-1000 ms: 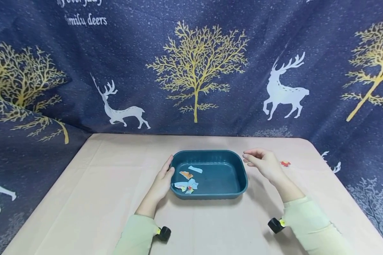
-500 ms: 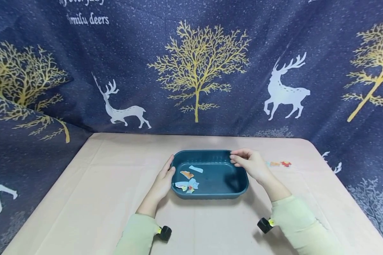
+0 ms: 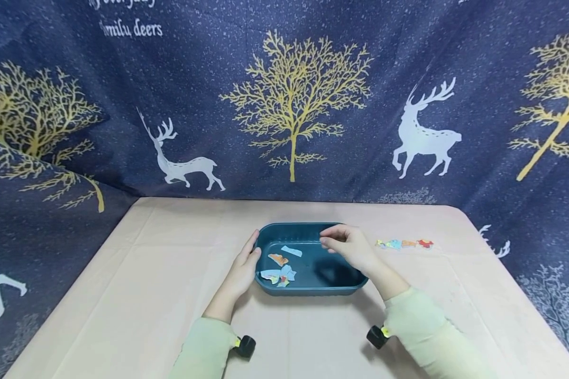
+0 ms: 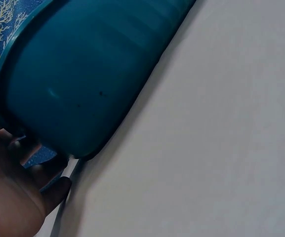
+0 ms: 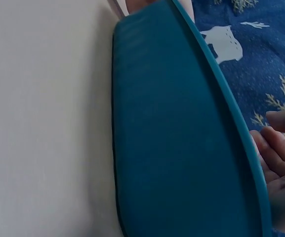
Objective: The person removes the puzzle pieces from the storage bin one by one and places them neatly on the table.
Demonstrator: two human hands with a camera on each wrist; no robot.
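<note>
Two hands working. Left hand (image 3: 237, 271) grips left end of teal tray (image 3: 313, 291); right hand (image 3: 353, 251) hovers over tray, thumb and fingers slightly parted, seemingly empty. Paper cutouts (image 3: 278, 259), tray's left half: probably light, tearable; pinch by edges. Cutout row (image 3: 409, 243) right of tray.

The tray (image 3: 308, 266) looks like moulded plastic, smooth with a low sheen; its outer wall shows a small highlight and faint ribs in the left wrist view; the scraps (image 3: 278, 259) inside look like thin printed paper, smooth-faced; the row of pieces (image 3: 409, 243) near the table's far right corner looks like the same paper; the table (image 3: 161, 295) wears a matt covering (image 3: 289, 342), lightly creased towards its left edge; the backdrop (image 3: 341, 31) beyond the far edge is printed cloth, soft and folded; the sleeves (image 3: 204, 347) look like matt fabric.
</note>
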